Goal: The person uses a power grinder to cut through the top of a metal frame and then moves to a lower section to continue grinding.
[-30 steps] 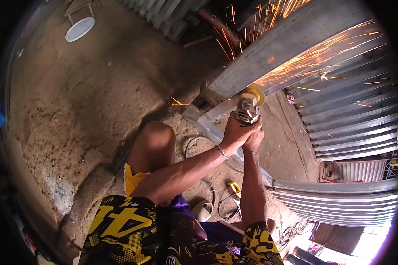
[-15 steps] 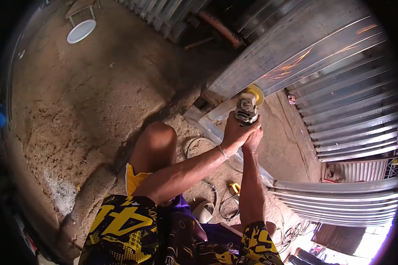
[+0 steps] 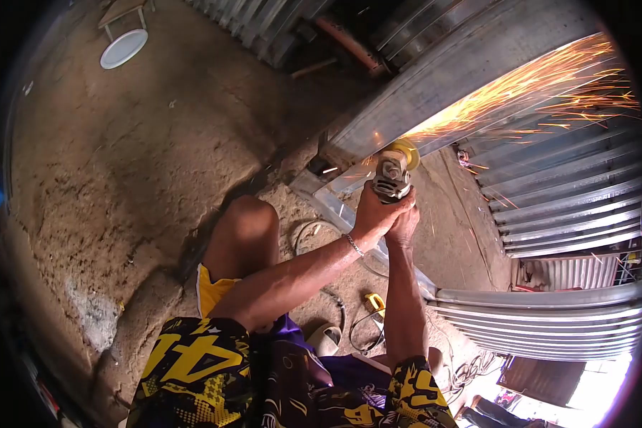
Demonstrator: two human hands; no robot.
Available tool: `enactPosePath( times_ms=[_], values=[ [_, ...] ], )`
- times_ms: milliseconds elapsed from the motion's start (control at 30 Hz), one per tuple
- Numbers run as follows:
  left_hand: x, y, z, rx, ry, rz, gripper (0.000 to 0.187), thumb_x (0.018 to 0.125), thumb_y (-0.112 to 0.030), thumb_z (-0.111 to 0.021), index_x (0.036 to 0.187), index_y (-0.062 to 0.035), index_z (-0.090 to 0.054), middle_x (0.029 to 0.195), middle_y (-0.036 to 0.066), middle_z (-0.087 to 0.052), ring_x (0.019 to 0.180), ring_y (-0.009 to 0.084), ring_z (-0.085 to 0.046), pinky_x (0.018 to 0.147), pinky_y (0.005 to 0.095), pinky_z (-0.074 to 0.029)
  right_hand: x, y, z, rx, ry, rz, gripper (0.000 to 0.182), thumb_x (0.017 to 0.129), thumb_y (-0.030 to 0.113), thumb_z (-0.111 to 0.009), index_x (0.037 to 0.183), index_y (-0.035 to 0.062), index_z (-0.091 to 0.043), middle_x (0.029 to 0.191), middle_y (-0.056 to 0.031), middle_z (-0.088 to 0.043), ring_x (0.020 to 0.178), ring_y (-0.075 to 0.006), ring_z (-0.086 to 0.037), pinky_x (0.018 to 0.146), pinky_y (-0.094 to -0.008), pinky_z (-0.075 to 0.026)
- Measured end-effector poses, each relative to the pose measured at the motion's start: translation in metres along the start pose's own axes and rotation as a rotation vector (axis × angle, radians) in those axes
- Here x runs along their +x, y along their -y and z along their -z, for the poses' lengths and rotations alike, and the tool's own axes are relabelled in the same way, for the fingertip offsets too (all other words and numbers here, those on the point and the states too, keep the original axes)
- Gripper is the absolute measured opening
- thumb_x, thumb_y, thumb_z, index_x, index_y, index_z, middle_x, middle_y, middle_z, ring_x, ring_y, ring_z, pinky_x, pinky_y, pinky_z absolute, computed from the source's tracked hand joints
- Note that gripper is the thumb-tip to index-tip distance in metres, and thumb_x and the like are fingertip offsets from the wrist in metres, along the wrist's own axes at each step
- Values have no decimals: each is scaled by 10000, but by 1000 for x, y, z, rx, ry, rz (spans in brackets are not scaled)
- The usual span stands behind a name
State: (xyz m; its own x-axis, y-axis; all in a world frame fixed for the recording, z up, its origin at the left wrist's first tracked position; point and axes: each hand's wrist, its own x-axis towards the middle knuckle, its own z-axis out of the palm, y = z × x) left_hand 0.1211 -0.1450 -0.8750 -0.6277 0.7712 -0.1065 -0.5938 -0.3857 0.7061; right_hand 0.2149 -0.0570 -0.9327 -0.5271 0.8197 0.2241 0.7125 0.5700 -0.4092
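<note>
While the left hand (image 3: 373, 214) and right hand (image 3: 404, 225) wrap curled fingers around an angle grinder (image 3: 392, 180) beside the metal beam (image 3: 442, 85), its disc (image 3: 409, 152) could kick back if twisted or pinched there.

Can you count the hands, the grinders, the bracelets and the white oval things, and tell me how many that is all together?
Hands: 2 (left hand, right hand)
Grinder: 1
Bracelet: 1
White oval thing: 1
Total: 5
</note>
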Motion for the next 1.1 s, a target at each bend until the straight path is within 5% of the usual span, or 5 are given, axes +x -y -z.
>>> enactPosePath(
  times_ms=[267,367,433,533,1100],
  values=[
    [2,2,7,37,27,34,584,758,-256,-931,1116,7,-552,1044,72,-694,911,131,-666,817,310,-559,-7,7,-7,-10,-117,61,563,845,333,-718,1290,21,-571,992,-199,-719,857,-368,-727,707,-481,-592],
    [-1,-7,4,48,108,76,318,832,-99,-866,1071,-66,-659,994,-12,-710,917,88,-663,847,286,-542,-10,8,-1,-9,-140,41,547,854,322,-707,1300,35,-572,997,-191,-719,860,-377,-721,711,-486,-590],
    [-2,-6,2,2,91,58,468,756,-229,-923,1046,-6,-631,977,57,-723,854,117,-672,804,302,-558,-13,26,15,40,-159,126,501,828,305,-751,1196,30,-551,891,-212,-715,793,-446,-703,647,-522,-551],
    [-4,-11,-1,-16,116,67,422,772,-227,-912,1027,-20,-648,971,49,-727,852,109,-671,798,303,-556,-10,8,3,56,-159,24,544,852,319,-703,1297,34,-574,1000,-187,-723,863,-385,-722,721,-494,-589],
    [2,-8,7,-9,56,33,406,771,-190,-919,1036,-46,-648,991,14,-709,860,98,-659,811,292,-551,-2,2,-17,-71,-157,113,604,829,331,-720,1309,-8,-578,917,-194,-732,794,-378,-733,672,-485,-590]
  ],
)
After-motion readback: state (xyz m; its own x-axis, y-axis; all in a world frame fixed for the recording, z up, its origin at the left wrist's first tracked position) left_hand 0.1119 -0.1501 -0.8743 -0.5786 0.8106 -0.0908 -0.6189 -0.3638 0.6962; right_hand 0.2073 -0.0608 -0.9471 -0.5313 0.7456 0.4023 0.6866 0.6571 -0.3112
